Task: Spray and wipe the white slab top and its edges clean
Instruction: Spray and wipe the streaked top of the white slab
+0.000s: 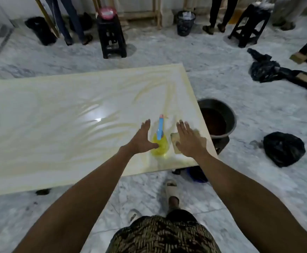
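Observation:
The white slab [57, 125] fills the left and middle of the view, streaked with yellowish smears. Near its right front corner stands a spray bottle [160, 143] with yellow liquid and a blue trigger head. My left hand [142, 138] is just left of the bottle, fingers spread, thumb touching its base, not gripping it. To the bottle's right lies a tan sponge [175, 141]. My right hand [189, 139] lies flat on top of the sponge with fingers extended, covering most of it.
A dark basin [217, 119] of brownish water stands on the floor beside the slab's right edge. Black bags [283, 148] lie to the right. Black stools [111, 36], a waste basket [185, 22] and standing people's legs line the far side. My sandalled feet are below the slab's front edge.

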A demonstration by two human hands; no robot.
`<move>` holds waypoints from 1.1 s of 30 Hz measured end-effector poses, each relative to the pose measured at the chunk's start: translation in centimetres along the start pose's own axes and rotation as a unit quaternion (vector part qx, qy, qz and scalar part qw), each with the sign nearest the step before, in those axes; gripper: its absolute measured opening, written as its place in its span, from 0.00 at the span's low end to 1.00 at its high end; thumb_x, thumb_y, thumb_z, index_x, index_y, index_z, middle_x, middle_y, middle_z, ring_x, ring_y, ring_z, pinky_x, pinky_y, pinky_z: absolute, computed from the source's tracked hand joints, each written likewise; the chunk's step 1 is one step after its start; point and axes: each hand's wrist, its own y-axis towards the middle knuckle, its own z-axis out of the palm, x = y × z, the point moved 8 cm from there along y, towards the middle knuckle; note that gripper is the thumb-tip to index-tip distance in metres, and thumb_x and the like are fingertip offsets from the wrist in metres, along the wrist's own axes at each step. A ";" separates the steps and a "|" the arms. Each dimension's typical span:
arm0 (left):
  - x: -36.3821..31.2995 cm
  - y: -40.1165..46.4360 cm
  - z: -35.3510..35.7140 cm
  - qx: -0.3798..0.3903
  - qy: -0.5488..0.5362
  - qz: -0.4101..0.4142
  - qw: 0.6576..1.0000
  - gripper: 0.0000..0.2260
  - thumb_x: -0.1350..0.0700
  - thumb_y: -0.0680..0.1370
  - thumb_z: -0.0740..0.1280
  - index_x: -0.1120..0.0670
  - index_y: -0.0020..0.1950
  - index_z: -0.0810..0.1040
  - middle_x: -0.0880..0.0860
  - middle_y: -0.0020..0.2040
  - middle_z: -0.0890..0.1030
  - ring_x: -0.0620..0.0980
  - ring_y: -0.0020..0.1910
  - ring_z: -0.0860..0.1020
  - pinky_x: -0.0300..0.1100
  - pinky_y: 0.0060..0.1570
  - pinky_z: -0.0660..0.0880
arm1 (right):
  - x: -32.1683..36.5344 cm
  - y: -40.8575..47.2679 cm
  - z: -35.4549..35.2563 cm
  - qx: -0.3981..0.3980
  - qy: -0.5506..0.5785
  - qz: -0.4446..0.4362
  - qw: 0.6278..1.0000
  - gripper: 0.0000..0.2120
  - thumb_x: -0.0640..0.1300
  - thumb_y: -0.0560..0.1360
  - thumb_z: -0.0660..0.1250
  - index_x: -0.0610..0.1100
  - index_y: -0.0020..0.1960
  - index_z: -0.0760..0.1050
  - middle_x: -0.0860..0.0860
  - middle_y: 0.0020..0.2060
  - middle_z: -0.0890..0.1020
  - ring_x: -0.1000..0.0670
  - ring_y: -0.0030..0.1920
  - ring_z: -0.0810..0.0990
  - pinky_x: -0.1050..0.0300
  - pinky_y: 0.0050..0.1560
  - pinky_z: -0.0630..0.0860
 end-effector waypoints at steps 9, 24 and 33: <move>0.0 1.0 4.0 -0.204 -0.173 -0.001 0.964 0.38 0.51 0.73 0.84 0.54 0.79 0.72 0.48 0.63 0.81 0.40 0.60 0.78 0.35 0.57 0.75 | -4.4 -0.5 8.5 0.159 -0.027 -0.042 0.986 0.40 0.58 0.80 0.62 0.45 0.81 0.44 0.46 0.81 0.45 0.41 0.80 0.42 0.43 0.77 0.46; -3.4 3.5 2.5 -0.373 -0.282 0.013 0.884 0.13 0.56 0.84 0.66 0.36 0.60 0.80 0.37 0.50 0.86 0.41 0.40 0.83 0.52 0.45 0.83 | -8.8 4.5 -5.1 -0.133 0.495 0.167 0.842 0.17 0.52 0.86 0.50 0.41 0.52 0.71 0.49 0.40 0.77 0.48 0.40 0.76 0.53 0.41 0.69; -6.1 2.3 -4.2 -0.305 -0.346 0.040 0.886 0.11 0.57 0.85 0.69 0.40 0.59 0.82 0.50 0.39 0.84 0.44 0.34 0.80 0.41 0.31 0.80 | -3.7 7.5 -8.6 0.027 0.871 0.167 0.461 0.25 0.58 0.79 0.65 0.41 0.66 0.76 0.42 0.63 0.80 0.43 0.62 0.80 0.43 0.68 0.72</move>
